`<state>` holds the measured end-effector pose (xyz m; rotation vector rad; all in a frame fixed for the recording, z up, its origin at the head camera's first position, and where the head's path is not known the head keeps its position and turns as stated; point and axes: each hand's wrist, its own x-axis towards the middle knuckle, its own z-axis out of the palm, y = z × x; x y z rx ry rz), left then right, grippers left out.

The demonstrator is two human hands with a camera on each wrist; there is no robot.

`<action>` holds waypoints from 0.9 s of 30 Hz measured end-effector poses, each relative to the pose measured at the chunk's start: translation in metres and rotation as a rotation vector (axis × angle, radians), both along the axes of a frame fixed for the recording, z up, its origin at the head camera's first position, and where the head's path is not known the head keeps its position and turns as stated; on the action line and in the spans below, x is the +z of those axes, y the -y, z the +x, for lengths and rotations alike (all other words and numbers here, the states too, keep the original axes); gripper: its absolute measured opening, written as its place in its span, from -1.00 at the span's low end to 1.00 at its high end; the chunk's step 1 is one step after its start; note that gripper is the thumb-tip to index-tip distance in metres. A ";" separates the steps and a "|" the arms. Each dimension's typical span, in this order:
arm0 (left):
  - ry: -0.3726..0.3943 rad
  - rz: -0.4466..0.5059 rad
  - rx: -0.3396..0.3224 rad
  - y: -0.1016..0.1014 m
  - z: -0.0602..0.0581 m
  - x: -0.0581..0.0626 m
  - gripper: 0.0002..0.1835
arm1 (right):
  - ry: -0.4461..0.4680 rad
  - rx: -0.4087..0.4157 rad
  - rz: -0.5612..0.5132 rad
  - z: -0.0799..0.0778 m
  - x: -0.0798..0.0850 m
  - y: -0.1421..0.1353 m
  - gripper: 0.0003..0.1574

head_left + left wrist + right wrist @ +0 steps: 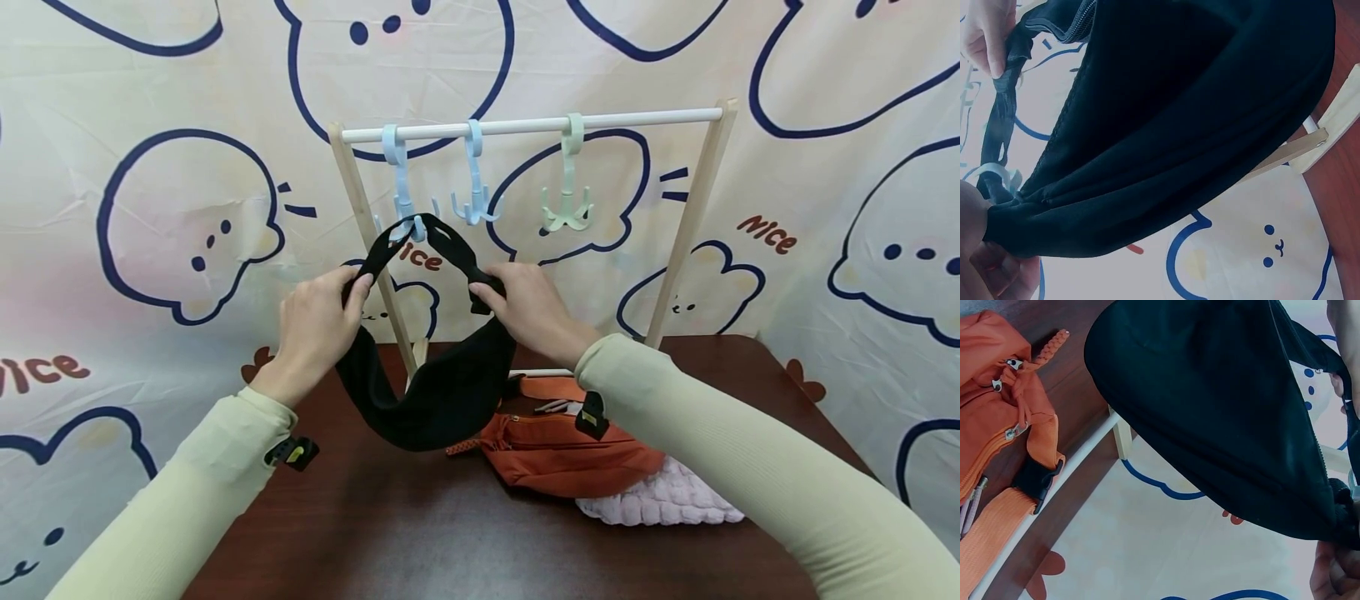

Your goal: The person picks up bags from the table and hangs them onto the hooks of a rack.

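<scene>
Cartoon backdrop (52, 250), grips (318, 321) (534, 307) pinching black bag (438, 408), probably

- Black bag (442, 408): upper part cut off by the top edge in both wrist views
- Left hand (321, 323): fingers mostly hidden behind the bag's strap (450, 242) in the head view; cut off by the left edge in the left wrist view
- Right hand (534, 310): fingers partly hidden by the strap
- Leftmost blue hook (402, 177): contact with the strap cannot be determined
- Orange bag (577, 462): partly covered by the right sleeve (720, 433); cut off by the left edge in the right wrist view
- Slim items (553, 407): too small to identify
- Pale pink cloth (660, 500): partly hidden under the orange bag
</scene>
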<state>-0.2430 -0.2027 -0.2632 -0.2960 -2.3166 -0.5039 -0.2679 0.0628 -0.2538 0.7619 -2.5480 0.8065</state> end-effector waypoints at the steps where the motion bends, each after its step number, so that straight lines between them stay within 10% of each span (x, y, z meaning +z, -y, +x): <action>1: 0.002 -0.002 -0.001 0.000 0.000 -0.001 -0.68 | 0.003 0.002 0.001 0.000 -0.001 0.000 -0.64; 27: 0.007 -0.018 0.003 0.001 -0.002 -0.019 -0.69 | 0.014 0.026 -0.023 -0.004 -0.023 0.000 -0.72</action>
